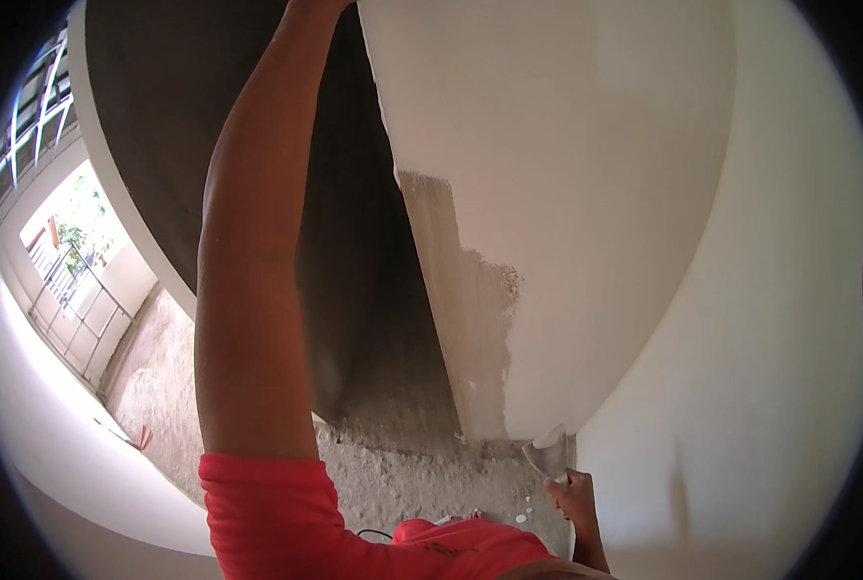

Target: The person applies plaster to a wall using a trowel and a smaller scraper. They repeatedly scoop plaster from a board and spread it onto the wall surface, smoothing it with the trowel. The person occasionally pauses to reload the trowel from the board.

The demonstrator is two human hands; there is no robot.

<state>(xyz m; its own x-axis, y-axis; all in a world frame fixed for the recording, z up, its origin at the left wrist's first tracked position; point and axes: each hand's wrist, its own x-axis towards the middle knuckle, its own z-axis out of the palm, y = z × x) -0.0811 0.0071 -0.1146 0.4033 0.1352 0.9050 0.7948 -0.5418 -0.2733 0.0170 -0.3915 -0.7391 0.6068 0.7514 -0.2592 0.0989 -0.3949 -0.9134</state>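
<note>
My left arm stretches up across the view to my left hand (pixel 327 4), cut off by the top edge beside the edge of a white-coated panel (pixel 596 193); its fingers are hidden. A rough greyish, damp-looking patch (pixel 455 329) runs down that panel's left edge, next to a dark grey surface (pixel 373 309). Low at the right, my right hand (pixel 571 498) grips a wide putty knife (pixel 545 454) with white paste on its blade, just below the panel's bottom edge.
A rough concrete floor (pixel 422 474) with a few white bits lies below. At the far left are a bright window opening (pixel 73 227), a metal frame (pixel 83 309) and a grille higher up. A smooth white wall (pixel 750 387) curves along the right.
</note>
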